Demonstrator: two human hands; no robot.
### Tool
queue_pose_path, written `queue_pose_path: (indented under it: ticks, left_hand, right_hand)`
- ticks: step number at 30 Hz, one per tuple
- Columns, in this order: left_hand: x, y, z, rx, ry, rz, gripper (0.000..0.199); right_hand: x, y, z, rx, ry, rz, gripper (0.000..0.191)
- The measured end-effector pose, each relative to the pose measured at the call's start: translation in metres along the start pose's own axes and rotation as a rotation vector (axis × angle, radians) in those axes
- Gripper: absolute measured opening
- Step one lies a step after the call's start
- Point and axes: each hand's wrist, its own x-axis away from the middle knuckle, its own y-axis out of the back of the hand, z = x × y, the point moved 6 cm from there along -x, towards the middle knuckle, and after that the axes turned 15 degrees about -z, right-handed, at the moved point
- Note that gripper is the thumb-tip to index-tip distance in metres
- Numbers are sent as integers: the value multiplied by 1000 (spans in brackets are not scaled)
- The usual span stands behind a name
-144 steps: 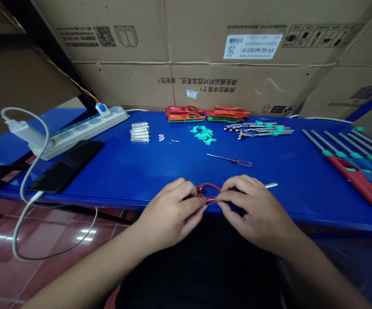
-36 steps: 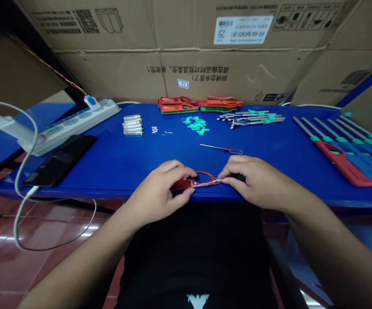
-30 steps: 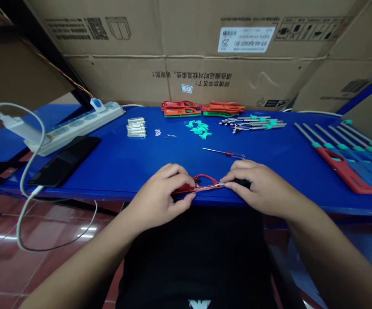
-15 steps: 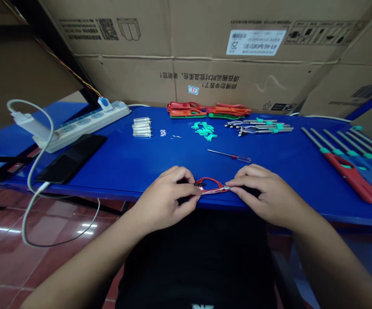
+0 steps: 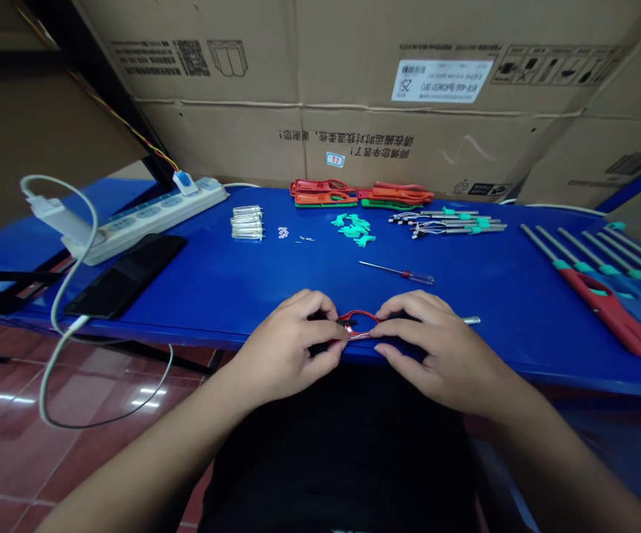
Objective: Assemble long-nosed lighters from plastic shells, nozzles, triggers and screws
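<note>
Blue tabletop (image 5: 276, 285) beneath, the left hand (image 5: 298, 344) and right hand (image 5: 434, 348) pinch a red casing (image 5: 360, 314).

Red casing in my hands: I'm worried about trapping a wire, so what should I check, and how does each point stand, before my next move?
1. Left hand gripping the red casing: ok, fingers closed at its left side.
2. Right hand gripping it: cannot tell, fingertips at its right side, hold partly hidden.
3. Wiring fully seated inside: cannot tell, fingers cover much of it.
4. Metal tube seated: cannot tell, only its end shows past the right hand.
5. Casing well back from the front edge of the blue table: not ok, held close to it.
6. Screwdriver clear of both hands: ok.
</note>
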Motion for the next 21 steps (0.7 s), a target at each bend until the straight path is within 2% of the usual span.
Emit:
queue_pose_path:
  ticks: [5, 13, 17, 21]
  left_hand:
    - [0, -1, 1, 24, 44, 15, 16]
    - [-1, -1, -1, 43, 49, 42, 18]
    - [-1, -1, 0, 42, 76, 41, 12]
    - [-1, -1, -1, 21, 46, 47, 13]
  right_hand:
    - [-4, -5, 1, -21, -82, 15, 13]
    - [-4, -7, 13, 101, -19, -19, 15]
    - [-3, -8, 13, 98, -30, -27, 16]
    - [-2, -7, 11, 75, -45, -44, 14]
